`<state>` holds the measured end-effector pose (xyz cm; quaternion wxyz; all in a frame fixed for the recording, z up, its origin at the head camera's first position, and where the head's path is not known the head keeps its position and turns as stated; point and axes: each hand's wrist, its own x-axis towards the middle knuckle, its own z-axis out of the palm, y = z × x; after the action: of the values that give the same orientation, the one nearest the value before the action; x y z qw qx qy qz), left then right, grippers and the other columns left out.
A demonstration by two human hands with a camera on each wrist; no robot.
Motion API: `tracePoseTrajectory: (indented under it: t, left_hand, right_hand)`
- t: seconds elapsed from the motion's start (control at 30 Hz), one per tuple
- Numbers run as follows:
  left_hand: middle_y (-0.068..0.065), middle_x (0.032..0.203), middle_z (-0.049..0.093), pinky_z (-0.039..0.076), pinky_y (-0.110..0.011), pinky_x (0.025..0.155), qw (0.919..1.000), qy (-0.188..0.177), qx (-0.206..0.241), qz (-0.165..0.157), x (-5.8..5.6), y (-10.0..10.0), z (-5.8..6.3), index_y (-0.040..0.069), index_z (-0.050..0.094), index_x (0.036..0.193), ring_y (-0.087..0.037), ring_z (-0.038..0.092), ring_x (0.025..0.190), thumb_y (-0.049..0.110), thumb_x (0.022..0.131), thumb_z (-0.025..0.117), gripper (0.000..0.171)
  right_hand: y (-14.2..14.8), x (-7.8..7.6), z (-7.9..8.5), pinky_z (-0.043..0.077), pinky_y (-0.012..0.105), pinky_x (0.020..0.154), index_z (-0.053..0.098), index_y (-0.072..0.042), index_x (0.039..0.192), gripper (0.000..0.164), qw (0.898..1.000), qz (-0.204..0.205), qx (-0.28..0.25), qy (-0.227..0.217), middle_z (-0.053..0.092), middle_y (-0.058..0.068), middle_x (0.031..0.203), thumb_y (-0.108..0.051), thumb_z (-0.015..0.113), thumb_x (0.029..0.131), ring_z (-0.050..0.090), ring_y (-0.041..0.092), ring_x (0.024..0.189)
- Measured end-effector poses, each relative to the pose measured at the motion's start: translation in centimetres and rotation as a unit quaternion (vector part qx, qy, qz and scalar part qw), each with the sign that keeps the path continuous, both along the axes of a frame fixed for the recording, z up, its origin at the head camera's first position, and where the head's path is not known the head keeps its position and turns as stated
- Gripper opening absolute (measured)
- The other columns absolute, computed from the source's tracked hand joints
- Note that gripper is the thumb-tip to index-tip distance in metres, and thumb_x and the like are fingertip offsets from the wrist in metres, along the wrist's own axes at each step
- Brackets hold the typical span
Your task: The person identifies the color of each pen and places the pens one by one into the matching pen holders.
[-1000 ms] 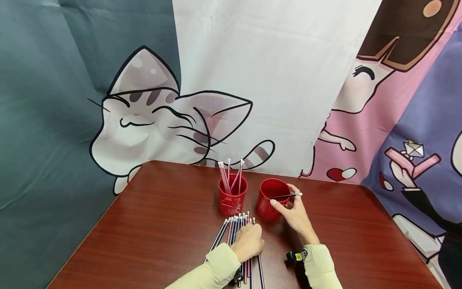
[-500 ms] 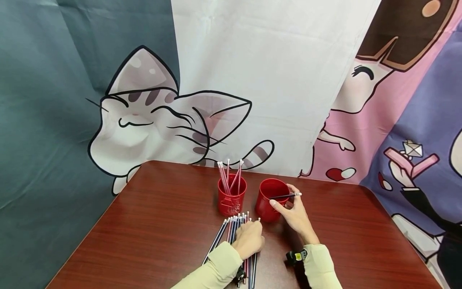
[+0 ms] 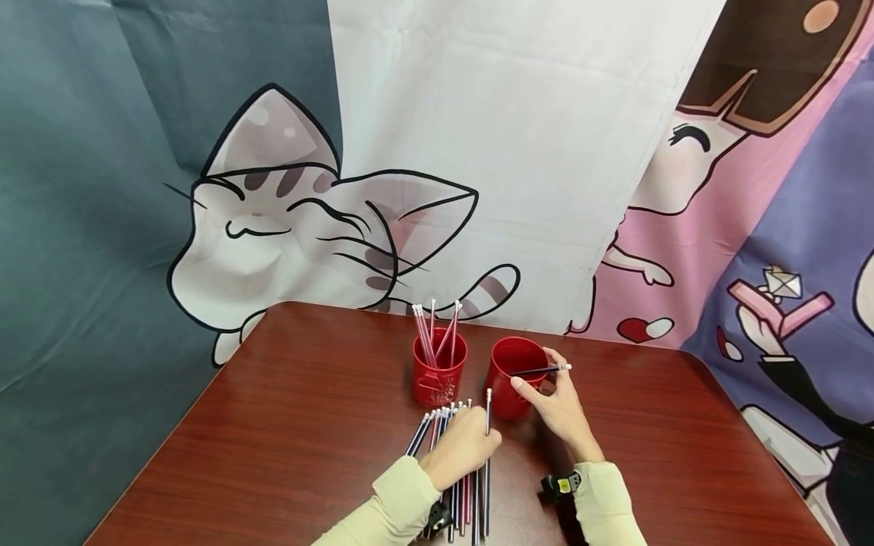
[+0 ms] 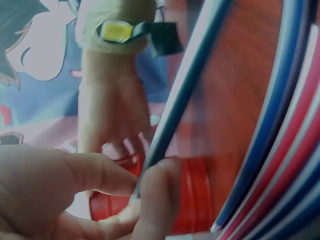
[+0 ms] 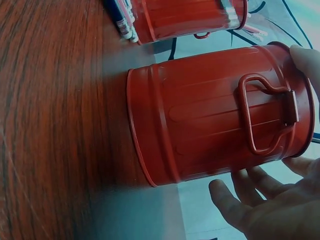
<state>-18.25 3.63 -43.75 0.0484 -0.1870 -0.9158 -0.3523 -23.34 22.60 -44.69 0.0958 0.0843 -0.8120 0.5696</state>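
Note:
My left hand [image 3: 466,447] pinches a dark blue pencil [image 3: 488,413] between thumb and fingers, its white eraser end up. In the left wrist view the same pencil [image 4: 187,80] slants down into the fingertips. Under and beside that hand lies a row of blue and pink pencils [image 3: 467,497], partly hidden by it. My right hand [image 3: 561,409] holds a small red bucket [image 3: 504,390] at its rim, thumb on the near side. One dark pencil [image 3: 536,371] leans in this bucket, eraser end over the rim. The right wrist view shows the bucket's wire handle [image 5: 245,112].
A second red bucket [image 3: 437,388] stands to the left, with several pink pencils [image 3: 426,341] upright in it. Both buckets are on a brown wooden table [image 3: 293,425]. A printed cartoon curtain [image 3: 532,152] hangs behind the table's far edge.
My left hand has drawn one dark blue pencil from the right side of the row and raised its eraser end toward the right bucket. The right hand and buckets have stayed put.

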Motion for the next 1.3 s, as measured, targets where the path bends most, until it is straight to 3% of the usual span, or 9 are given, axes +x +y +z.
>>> tracePoseTrajectory:
  t: [0.17,0.37,0.63,0.83,1.07,1.3]
  left_hand:
    - [0.004,0.060,0.039,0.031,-0.018,0.046,0.9976,0.046,0.050,-0.011,-0.9,-1.1,1.1,0.011,0.043,0.063,-0.008,0.034,0.053,0.010,0.079,0.054,0.020]
    - [0.000,0.079,0.053,0.046,-0.016,0.061,0.9860,0.092,0.135,-0.034,-2.1,-2.1,2.6,0.008,0.052,0.086,-0.007,0.054,0.069,0.011,0.087,0.055,0.005]
    - [-0.007,0.095,0.057,0.051,-0.021,0.070,0.9641,0.142,0.219,-0.048,-3.8,-2.3,4.6,0.002,0.052,0.110,-0.014,0.058,0.083,0.005,0.089,0.056,0.022]
    - [-0.006,0.093,0.054,0.049,-0.022,0.073,0.9580,0.182,0.215,-0.056,-5.0,-2.0,6.1,0.001,0.052,0.119,-0.013,0.055,0.084,0.002,0.088,0.055,0.031]
    - [-0.004,0.093,0.053,0.048,-0.019,0.067,0.9547,0.199,0.214,-0.057,-6.3,-1.4,8.2,0.003,0.053,0.117,-0.011,0.052,0.085,0.005,0.089,0.056,0.028]
    - [-0.005,0.094,0.053,0.049,-0.019,0.068,0.9411,0.233,0.240,-0.046,-8.1,-0.1,9.4,0.003,0.053,0.116,-0.013,0.053,0.087,0.006,0.090,0.055,0.027]
  right_hand:
    - [-0.7,1.0,1.6,0.041,0.052,0.094,0.029,-0.008,0.138,0.072,1.000,0.007,-0.008,0.002,0.040,0.017,0.133,-0.017,0.070,0.080,0.049,0.035,0.112]
    - [-1.0,1.3,2.1,0.040,0.052,0.094,0.029,-0.006,0.138,0.071,1.000,0.006,-0.008,-0.002,0.040,0.020,0.133,-0.015,0.070,0.080,0.049,0.036,0.112]
    - [-0.9,1.2,2.0,0.042,0.052,0.093,0.031,-0.008,0.138,0.070,1.000,0.006,-0.002,-0.004,0.042,0.019,0.133,-0.018,0.070,0.080,0.049,0.037,0.113]
    - [-0.7,1.0,1.7,0.046,0.049,0.089,0.032,-0.009,0.137,0.070,1.000,0.009,-0.006,-0.003,0.043,0.018,0.132,-0.021,0.071,0.080,0.050,0.037,0.111]
    - [0.2,-0.5,-0.8,0.048,0.043,0.088,0.034,-0.024,0.136,0.069,1.000,-0.012,0.013,0.007,0.046,0.004,0.129,-0.031,0.072,0.079,0.049,0.028,0.111]
    - [0.4,-0.5,-0.7,0.048,0.046,0.086,0.034,-0.025,0.136,0.071,1.000,-0.014,0.018,-0.001,0.046,0.003,0.130,-0.034,0.072,0.078,0.047,0.028,0.113]
